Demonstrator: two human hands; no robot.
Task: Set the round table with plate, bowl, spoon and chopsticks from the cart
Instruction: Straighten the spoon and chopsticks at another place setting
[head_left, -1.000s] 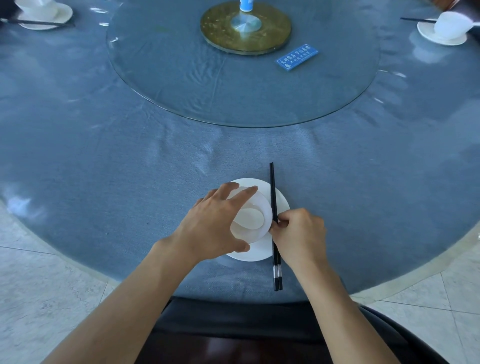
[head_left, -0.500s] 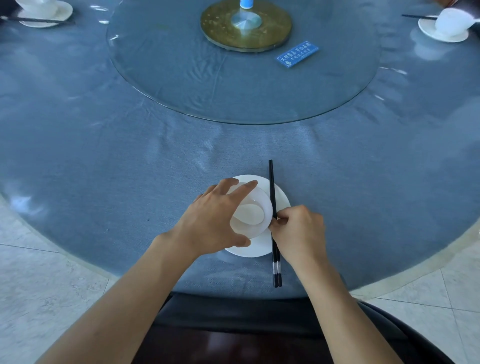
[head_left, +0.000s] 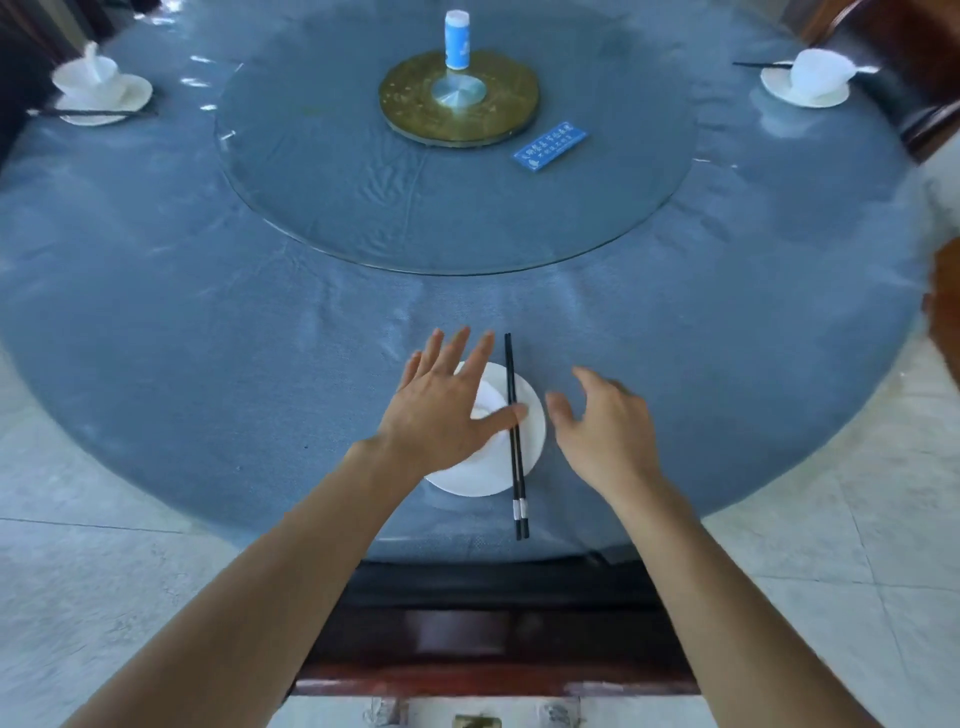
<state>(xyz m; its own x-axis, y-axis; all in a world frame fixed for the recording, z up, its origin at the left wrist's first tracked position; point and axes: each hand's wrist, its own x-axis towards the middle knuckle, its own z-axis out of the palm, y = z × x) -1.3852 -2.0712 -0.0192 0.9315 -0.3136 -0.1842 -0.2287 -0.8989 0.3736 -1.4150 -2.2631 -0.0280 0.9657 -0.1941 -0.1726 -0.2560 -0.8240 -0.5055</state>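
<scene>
A white plate (head_left: 532, 431) lies on the blue tablecloth near the table's front edge. A white bowl (head_left: 487, 404) sits on it, mostly hidden under my left hand (head_left: 447, 405), which hovers over it with fingers spread and nothing held. Black chopsticks (head_left: 516, 447) lie across the plate's right side, pointing away from me. My right hand (head_left: 605, 421) is open just right of the plate, apart from the chopsticks. I cannot see a spoon at this setting.
Two finished settings stand at the far left (head_left: 98, 88) and far right (head_left: 810, 78). A glass turntable (head_left: 363, 208) with a gold hub (head_left: 457, 98), a blue-and-white canister (head_left: 457, 39) and a blue card (head_left: 549, 144) fills the middle. A dark wooden chair (head_left: 493, 639) is below me.
Both hands have let go: the left lifted off the bowl and spread, the right released the chopsticks and moved right. The camera view has tilted up.
</scene>
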